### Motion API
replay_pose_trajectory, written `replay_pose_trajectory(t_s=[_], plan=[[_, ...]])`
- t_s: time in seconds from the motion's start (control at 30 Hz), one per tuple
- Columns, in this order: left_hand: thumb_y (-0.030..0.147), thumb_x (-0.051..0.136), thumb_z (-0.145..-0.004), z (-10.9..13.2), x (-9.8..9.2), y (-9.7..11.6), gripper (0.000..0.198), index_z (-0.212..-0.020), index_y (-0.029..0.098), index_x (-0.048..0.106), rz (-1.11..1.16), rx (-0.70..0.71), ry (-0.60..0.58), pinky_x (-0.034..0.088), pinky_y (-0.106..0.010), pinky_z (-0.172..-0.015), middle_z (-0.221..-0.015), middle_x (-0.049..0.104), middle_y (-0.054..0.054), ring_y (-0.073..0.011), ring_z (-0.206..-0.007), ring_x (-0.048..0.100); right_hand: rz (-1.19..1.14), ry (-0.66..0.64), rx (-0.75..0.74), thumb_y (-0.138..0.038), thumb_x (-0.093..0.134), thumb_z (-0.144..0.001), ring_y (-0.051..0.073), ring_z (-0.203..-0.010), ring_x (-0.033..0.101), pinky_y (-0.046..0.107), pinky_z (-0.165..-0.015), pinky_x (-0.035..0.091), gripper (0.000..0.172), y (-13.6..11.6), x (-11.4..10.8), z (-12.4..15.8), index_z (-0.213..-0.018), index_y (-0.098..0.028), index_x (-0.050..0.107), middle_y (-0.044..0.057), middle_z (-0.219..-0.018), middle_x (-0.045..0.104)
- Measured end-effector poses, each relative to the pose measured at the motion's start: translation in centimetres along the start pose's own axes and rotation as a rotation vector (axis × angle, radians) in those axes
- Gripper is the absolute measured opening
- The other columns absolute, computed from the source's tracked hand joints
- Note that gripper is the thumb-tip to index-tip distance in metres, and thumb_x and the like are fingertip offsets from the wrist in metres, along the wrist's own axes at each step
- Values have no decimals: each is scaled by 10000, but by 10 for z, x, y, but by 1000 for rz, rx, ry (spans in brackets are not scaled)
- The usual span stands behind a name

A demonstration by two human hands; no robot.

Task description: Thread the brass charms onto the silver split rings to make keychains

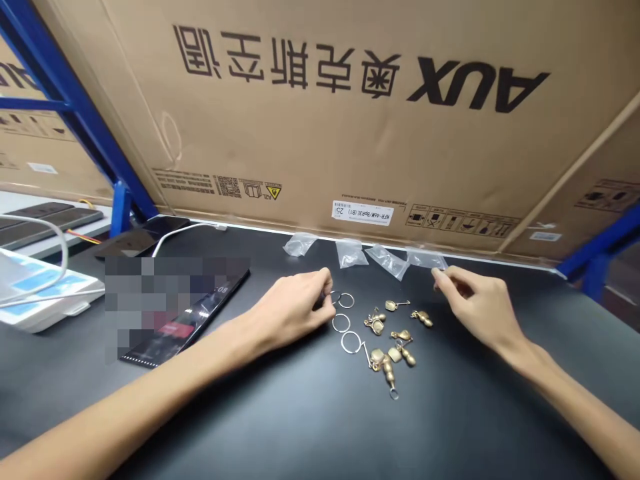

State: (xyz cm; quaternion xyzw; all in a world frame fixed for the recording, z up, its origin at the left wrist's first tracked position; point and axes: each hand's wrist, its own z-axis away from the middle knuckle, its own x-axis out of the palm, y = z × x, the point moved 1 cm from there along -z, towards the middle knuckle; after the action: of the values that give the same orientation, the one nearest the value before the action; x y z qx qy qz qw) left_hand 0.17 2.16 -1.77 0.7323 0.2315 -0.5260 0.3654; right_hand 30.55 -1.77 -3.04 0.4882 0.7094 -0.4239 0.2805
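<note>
My left hand (300,303) is closed in a pinch above the black table. A thin metal key ring (337,293) shows at its fingertips, partly hidden by them. Just right of it lie several loose key rings (351,343). My right hand (477,303) is also closed, thumb and finger pinched at the corner of a small clear plastic bag (425,259). Between the hands is a scatter of small gold-coloured charms: a gourd-shaped charm (389,372), a squarish charm (395,355), and a little pendant with a thin bar (391,305).
More crumpled clear bags (351,253) line the table's back edge. Behind them stands a big cardboard box (300,133) between blue metal posts (85,127). At left lie a dark phone (200,327), a white cable (185,230) and a white-and-blue box (45,287).
</note>
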Motion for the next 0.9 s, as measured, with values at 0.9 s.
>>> replay_pose_trajectory(t_s=[0.9], plan=[[287, 487, -952, 19, 12, 52, 237, -890, 170, 684, 660, 65, -133, 459, -198, -574, -837, 656, -21, -97, -617, 552, -302, -115, -520, -158, 529, -961, 143, -755, 665, 245, -690, 516, 148, -61, 10, 38, -1050, -197, 639, 45, -912, 708]])
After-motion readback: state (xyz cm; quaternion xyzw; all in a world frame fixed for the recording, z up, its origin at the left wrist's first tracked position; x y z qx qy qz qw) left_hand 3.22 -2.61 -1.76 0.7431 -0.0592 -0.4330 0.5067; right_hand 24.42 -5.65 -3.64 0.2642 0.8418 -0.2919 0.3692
